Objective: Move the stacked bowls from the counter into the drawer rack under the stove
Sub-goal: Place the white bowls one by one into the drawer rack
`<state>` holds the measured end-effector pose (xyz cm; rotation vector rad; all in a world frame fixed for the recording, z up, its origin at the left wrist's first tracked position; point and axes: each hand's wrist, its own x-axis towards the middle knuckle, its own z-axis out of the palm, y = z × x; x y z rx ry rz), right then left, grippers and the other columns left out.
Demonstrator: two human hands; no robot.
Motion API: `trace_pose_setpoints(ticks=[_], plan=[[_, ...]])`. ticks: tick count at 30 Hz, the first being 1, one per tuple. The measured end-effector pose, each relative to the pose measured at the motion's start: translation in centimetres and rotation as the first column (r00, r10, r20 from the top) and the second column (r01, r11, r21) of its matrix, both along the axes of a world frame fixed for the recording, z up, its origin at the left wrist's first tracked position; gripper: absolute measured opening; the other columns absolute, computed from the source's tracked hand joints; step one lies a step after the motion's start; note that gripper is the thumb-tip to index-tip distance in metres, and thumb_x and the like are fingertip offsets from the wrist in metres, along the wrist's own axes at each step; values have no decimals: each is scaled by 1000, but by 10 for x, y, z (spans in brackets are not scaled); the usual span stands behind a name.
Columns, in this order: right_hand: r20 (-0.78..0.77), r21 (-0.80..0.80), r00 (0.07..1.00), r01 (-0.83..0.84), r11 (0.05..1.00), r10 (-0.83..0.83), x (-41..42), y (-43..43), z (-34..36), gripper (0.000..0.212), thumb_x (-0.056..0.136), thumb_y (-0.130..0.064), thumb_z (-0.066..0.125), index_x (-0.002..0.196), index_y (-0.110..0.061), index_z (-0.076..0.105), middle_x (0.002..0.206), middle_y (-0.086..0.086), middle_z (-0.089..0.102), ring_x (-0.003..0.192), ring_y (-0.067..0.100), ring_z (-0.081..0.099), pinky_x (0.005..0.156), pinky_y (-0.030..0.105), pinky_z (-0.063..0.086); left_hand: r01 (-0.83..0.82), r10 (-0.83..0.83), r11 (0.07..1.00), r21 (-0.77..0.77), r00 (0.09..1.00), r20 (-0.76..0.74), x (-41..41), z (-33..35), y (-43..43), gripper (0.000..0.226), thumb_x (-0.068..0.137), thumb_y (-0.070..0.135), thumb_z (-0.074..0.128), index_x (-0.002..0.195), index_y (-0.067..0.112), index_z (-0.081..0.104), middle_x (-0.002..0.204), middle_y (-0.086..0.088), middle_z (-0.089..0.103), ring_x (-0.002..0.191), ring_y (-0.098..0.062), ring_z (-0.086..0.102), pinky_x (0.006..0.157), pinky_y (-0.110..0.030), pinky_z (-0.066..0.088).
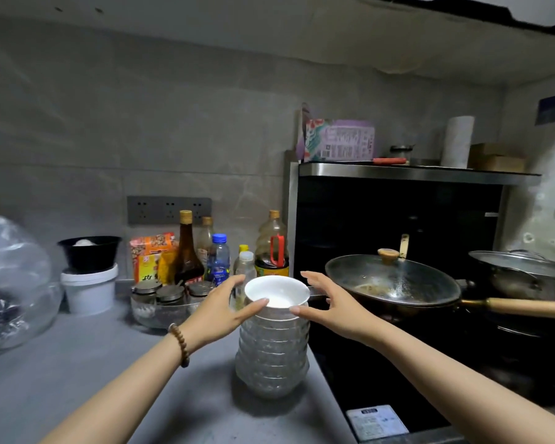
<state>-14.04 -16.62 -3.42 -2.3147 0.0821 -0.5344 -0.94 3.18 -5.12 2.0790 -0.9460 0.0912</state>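
Stack of bowls [272, 341] is standing on the grey bench [77, 363], close to the edge where the bench meets the dark stove [382, 363]; the topmost bowl shows a white inside and the ones beneath look clear and ribbed. Left hand [220, 307] and right hand [329, 307] are flanking the top of the stack, both spread wide; left thumb is touching or nearly touching the top rim, right fingertips [297, 310] are sitting just at the rim on the other side. Nothing is being gripped yet. Judgement: the step in hand is taking hold of the stack for the lift. The stack is tall and narrow, so gripping only at the top would probably lift a few bowls and leave the rest, or let the column sway. Better: sliding both palms down to the lowest bowls, pressing inward evenly, one hand under the base if possible. Lidded wok [393, 282] is sitting near on the right, its wooden handle [519, 307] projecting; the glass spice jars [170, 294] and bottles [218, 259] are just behind on the left. Lifting straight up first should be clearing both. Drawer rack is not in view.
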Motion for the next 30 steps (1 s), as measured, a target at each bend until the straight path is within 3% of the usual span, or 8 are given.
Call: trace_pose_setpoints(ticks=[6, 11, 15, 19, 21, 24, 27, 30], plan=[[-12, 92, 1000, 12, 996, -11, 8, -3, -12, 69, 71, -46, 76, 129, -38, 40, 119, -25, 44, 117, -4, 41, 95, 18, 31, 94, -98, 994, -57, 992, -75, -4, -6, -10, 76, 61, 70, 58, 127, 37, 39, 116, 22, 44, 93, 14, 43, 67, 0, 34], [28, 101, 999, 20, 995, -23, 10, -2, -18, 39, 69, -46, 78, 91, -60, 49, 93, -51, 51, 98, -28, 46, 80, -3, 35, 104, -117, 989, -103, 984, -136, -1, -11, -15, 83, 63, 67, 58, 135, 29, 39, 119, 18, 45, 110, -2, 43, 85, -17, 38], [88, 139, 996, -1, 990, -11, 14, -2, -21, 40, 70, -41, 79, 86, -63, 51, 86, -61, 47, 89, -40, 40, 68, -13, 31, 107, -126, 986, -130, 982, -143, 0, -12, -18, 76, 71, 60, 58, 136, 28, 37, 120, 18, 43, 111, -3, 41, 84, -15, 38], [170, 141, 984, 18, 990, -42, 14, -1, -23, 45, 70, -41, 79, 102, -55, 51, 88, -56, 47, 93, -32, 41, 70, -8, 33, 115, -144, 976, -185, 978, -151, -3, -11, -20, 76, 69, 61, 56, 135, 29, 38, 119, 18, 44, 110, -2, 41, 68, -3, 40], [196, 153, 979, 20, 988, -51, 12, 0, -17, 42, 69, -37, 80, 93, -58, 53, 87, -54, 53, 95, -30, 47, 73, -8, 36, 123, -158, 966, -225, 977, -143, -5, -8, -20, 80, 65, 65, 55, 135, 30, 38, 120, 18, 44, 110, -2, 42, 64, -2, 42], [244, 190, 969, 1, 982, -49, 7, 3, -3, 41, 66, -34, 83, 84, -58, 55, 83, -53, 56, 92, -33, 49, 73, -9, 36, 156, -196, 941, -301, 975, -109, -7, 0, -23, 71, 69, 65, 56, 131, 36, 38, 123, 17, 45, 117, -6, 44, 78, -7, 44], [336, 263, 941, -50, 964, -42, -2, 0, 8, 53, 53, -49, 83, 102, -46, 64, 95, -33, 68, 99, -16, 60, 83, 4, 46, 191, -227, 921, -340, 971, -70, -13, 9, -29, 59, 73, 62, 55, 126, 43, 35, 128, 17, 44, 121, -5, 42, 98, -26, 40], [406, 308, 911, -56, 950, -78, -18, -4, 18, 74, 48, -55, 80, 113, -24, 66, 103, -12, 73, 100, 1, 67, 84, 18, 53, 245, -296, 876, -414, 953, -62, -30, 14, -40, 54, 73, 65, 55, 120, 45, 37, 122, 25, 49, 117, 4, 47, 90, -13, 42]])
